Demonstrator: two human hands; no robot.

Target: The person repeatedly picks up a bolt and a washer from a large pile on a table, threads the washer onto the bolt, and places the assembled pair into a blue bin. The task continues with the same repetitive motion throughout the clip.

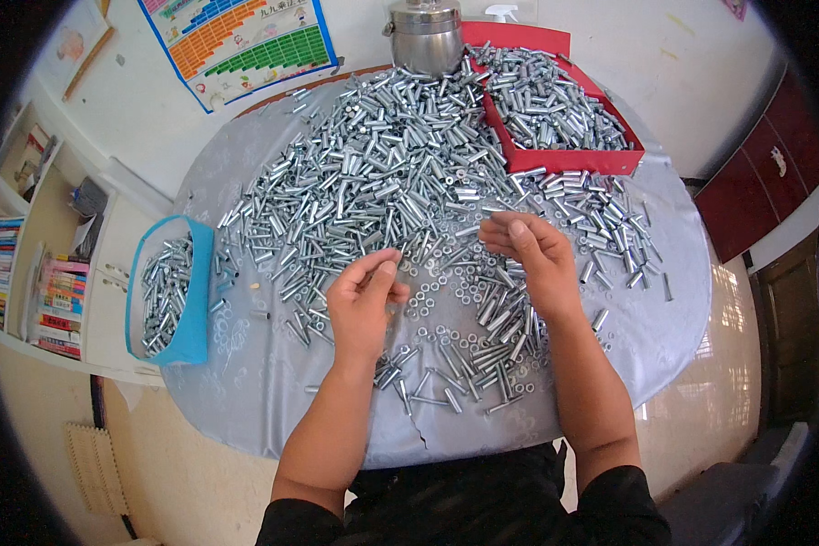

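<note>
My left hand [362,300] is above the near side of a big heap of silvery metal sleeves and bolts [364,164]. Its thumb and index finger come together, and anything between them is too small to make out. To the right, my right hand [539,259] hovers with its fingers bent together and the thumb over them; what they may hold is hidden. Between and below the hands lie loose hex nuts [441,291]. Closer to me, long bolts with sleeves [455,373] are scattered, and a denser pile of sleeves [499,309] lies beside my right wrist.
A red tray [573,162] full of metal parts stands at the back right, next to a steel pot [426,41]. On the left is a blue bin [200,300] of sleeves. A silvery cloth [246,400] covers the round table. Bookshelves [41,237] stand farther left.
</note>
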